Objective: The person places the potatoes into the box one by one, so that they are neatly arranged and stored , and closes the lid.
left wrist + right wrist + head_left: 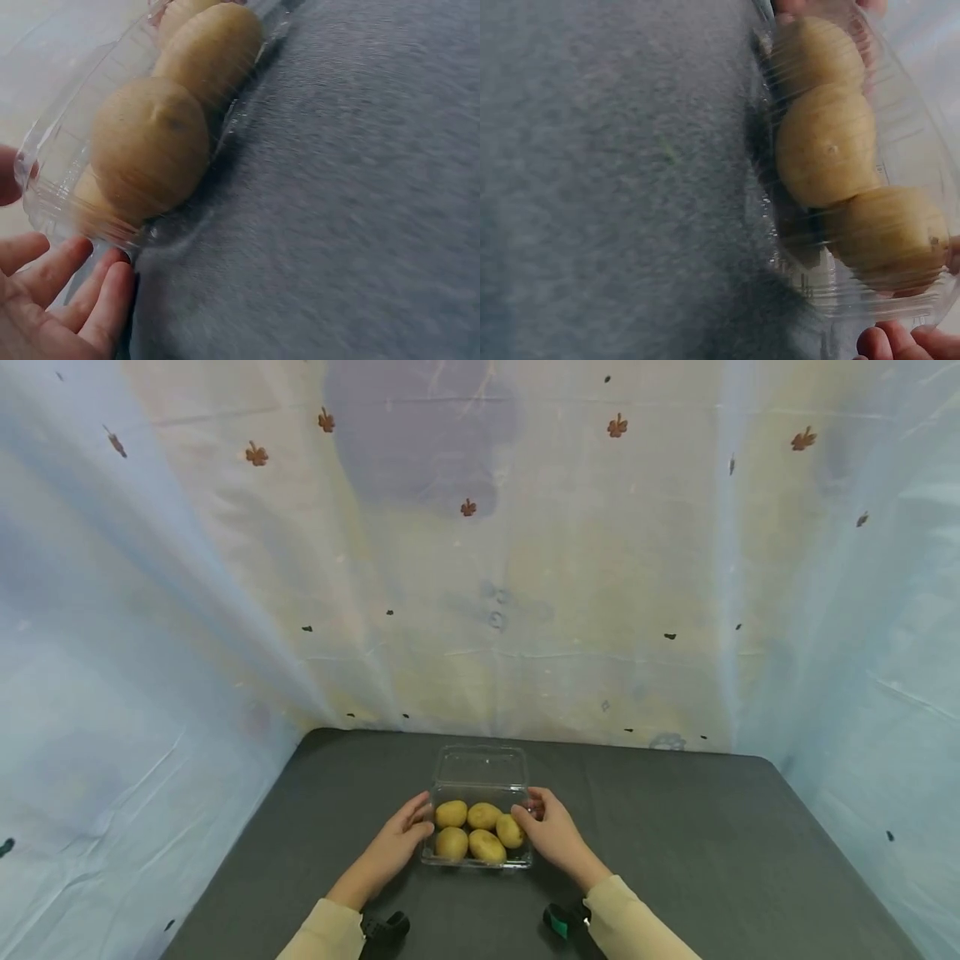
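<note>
Several yellow potatoes lie in two rows inside a clear plastic clamshell box, its lid tipped up at the far side. At the box's left end, my left hand holds the wall, thumb at the rim and fingers along the outside. My right hand grips the right end, its thumb over the rim beside a potato. Through the ribbed wall, the left wrist view shows a potato close to my left fingers. Right fingertips lie against the box's end in the right wrist view.
The box is on a dark grey table with rounded far corners. A pale patterned curtain hangs behind the table and along both sides. Black straps are on the wrists, below light sleeves.
</note>
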`<state>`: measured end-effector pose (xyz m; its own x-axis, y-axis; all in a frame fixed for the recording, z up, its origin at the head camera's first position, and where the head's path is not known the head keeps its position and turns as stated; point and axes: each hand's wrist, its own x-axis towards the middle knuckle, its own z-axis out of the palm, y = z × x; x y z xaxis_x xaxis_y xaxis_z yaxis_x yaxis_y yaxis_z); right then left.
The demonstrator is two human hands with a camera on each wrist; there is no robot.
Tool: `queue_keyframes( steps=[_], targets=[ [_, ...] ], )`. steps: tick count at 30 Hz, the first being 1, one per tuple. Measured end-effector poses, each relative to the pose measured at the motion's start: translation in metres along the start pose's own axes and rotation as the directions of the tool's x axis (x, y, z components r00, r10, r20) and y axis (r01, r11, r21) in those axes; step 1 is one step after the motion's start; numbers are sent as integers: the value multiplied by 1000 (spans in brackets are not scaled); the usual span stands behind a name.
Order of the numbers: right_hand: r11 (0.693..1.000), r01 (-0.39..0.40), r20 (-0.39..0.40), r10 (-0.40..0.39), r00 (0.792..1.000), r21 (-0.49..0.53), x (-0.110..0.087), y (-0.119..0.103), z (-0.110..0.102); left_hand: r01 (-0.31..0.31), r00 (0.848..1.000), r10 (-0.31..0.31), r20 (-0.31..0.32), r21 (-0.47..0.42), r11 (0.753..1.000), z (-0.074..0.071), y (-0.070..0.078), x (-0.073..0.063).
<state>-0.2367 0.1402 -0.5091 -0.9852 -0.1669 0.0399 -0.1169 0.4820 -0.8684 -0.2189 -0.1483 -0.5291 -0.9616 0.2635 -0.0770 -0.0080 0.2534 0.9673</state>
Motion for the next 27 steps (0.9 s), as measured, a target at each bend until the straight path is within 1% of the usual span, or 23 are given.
queue_keyframes(
  steps=[3,7,10,15,20,23,27],
  targets=[
    [1000,-2,8,2,1000,2,4,-2,1,8,1000,-8,-12,4,1000,-1,1,7],
    [1000,-17,4,17,1000,0,7,-3,3,24,1000,-25,-3,-45,999,-2,3,17],
    [1000,-25,12,25,1000,3,8,-3,4,31,999,-30,16,-83,996,-4,5,22],
    [999,-23,47,21,999,30,9,-2,3,41,998,-36,43,-115,993,-5,8,23],
    [999,-12,95,8,995,38,7,3,3,46,997,-35,75,-143,989,-7,8,22],
    [999,-10,97,5,995,48,5,4,3,51,996,-39,79,-154,987,-8,7,22],
    [998,-11,75,6,997,70,5,3,4,55,996,-43,76,-163,985,-7,6,24]
  ],
)
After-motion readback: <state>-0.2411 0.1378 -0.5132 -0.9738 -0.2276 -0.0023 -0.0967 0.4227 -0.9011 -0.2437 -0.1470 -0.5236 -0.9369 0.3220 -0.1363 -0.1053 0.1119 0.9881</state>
